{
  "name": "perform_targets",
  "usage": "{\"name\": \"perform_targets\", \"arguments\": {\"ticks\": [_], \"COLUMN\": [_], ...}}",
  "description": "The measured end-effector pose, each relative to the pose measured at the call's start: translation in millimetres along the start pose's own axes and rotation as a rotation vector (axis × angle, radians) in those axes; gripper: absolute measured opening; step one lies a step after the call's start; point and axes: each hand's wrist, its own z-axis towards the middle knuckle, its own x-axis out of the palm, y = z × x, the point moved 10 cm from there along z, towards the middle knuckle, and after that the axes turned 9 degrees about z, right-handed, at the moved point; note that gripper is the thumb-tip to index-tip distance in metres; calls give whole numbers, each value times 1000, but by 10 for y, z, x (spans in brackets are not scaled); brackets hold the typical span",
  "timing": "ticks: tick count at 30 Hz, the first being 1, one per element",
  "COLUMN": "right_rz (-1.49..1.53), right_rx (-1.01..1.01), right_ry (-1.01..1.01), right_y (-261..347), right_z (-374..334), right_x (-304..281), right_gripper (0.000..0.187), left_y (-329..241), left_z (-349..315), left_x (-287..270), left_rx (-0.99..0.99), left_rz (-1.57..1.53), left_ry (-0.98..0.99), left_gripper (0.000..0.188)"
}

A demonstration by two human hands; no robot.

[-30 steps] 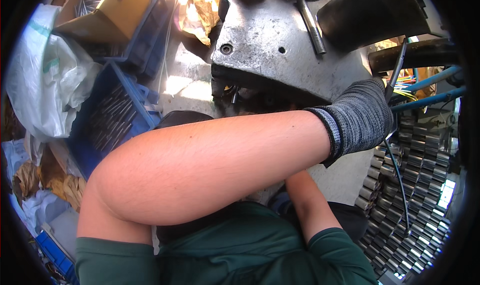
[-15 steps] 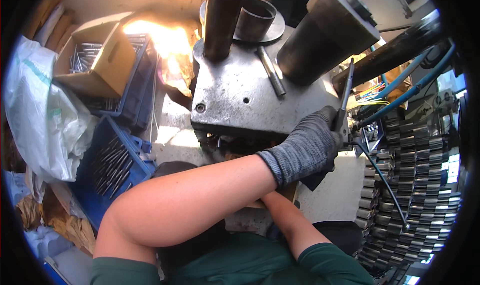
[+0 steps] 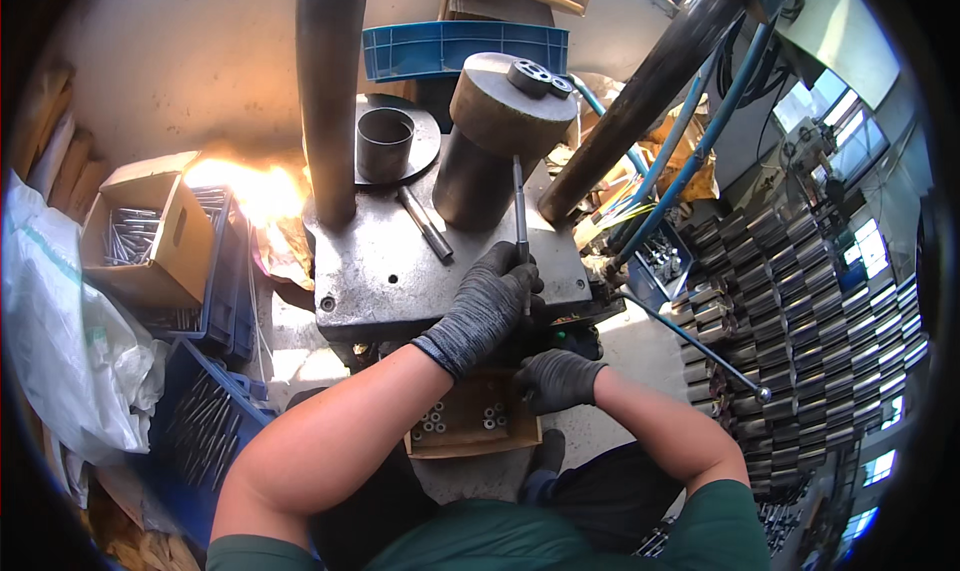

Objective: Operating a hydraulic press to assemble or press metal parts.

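Observation:
My left hand (image 3: 490,299), in a grey knitted glove, is closed round the lower part of a slender metal shaft (image 3: 520,208). The shaft stands nearly upright, above the front edge of the steel machine block (image 3: 362,271). Below and to the right, my right hand (image 3: 562,382), in a dark grey glove, is closed just in front of the block; whatever it holds is hidden. Close by its fingers is a shallow cardboard box (image 3: 470,451) with several small metal rings (image 3: 433,419) in it.
On the block stand a thick dark cylinder (image 3: 475,181), a short open tube (image 3: 385,143) and a loose metal rod (image 3: 425,226). Dark columns (image 3: 333,91) rise beside them. A blue bin of shafts (image 3: 205,426) lies left; a ball-ended lever (image 3: 700,346) and stacked metal parts (image 3: 790,321) lie right.
My left hand has moved left with the shaft, from the block's right side to its front. My right hand, earlier hidden behind my left forearm, now shows. The view has shifted.

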Motion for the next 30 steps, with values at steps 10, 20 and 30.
{"name": "perform_targets", "arguments": {"ticks": [10, 20, 30], "right_rz": [-92, -10, 321], "right_rx": [208, 213, 133], "right_ry": [-608, -530, -998], "right_y": [-744, -1078, -1103], "right_z": [90, 351, -404], "right_x": [-2130, -2188, -2261], "right_gripper": [30, 59, 43], "left_y": [319, 611, 705], "left_z": [23, -123, -108], "left_x": [204, 434, 533], "left_rx": [-45, -117, -129], "left_rz": [-331, -419, -422], "left_ry": [-96, -58, -35], "left_gripper": [22, 18, 20]}}
